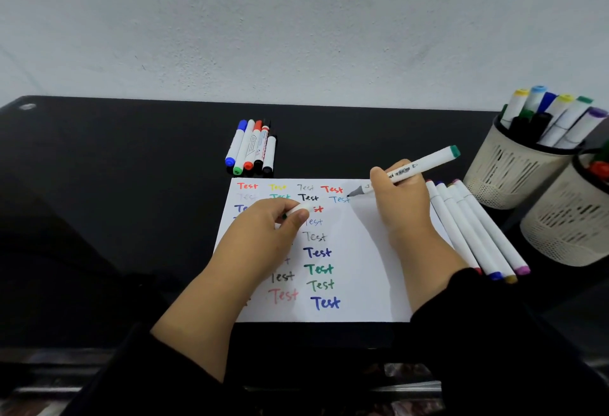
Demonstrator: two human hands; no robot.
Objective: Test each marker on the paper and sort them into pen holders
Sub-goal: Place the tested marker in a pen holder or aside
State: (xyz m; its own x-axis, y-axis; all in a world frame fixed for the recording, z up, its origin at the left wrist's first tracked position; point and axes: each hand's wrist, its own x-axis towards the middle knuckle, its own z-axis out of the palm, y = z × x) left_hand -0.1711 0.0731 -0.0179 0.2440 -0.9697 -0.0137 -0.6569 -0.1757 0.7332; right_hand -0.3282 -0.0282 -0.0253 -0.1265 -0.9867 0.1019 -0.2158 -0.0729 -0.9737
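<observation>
Head camera view, looking down at a black desk [115,218] against a pale wall. A white sheet of paper [362,267] lies in front of the person, covered with the word "Test" written many times in different colours.

The right hand [403,204] grasps a white marker with a green end [418,167], its uncovered tip at the paper's upper right, just beside a blue "Test". The left hand [270,228] rests on the sheet and pinches a small white cap [300,209] between thumb and fingers.

Four white markers [474,234] lie along the paper's right edge. Five whiteboard pens [252,147] lie beyond the paper's top edge. Two cream mesh pen holders [514,165] stand at the far right, the farther one full of markers.

Risks, as a judgement: the right wrist sits close to the loose markers and could nudge them off the desk. The left hand covers several written words and could smear fresh ink.
</observation>
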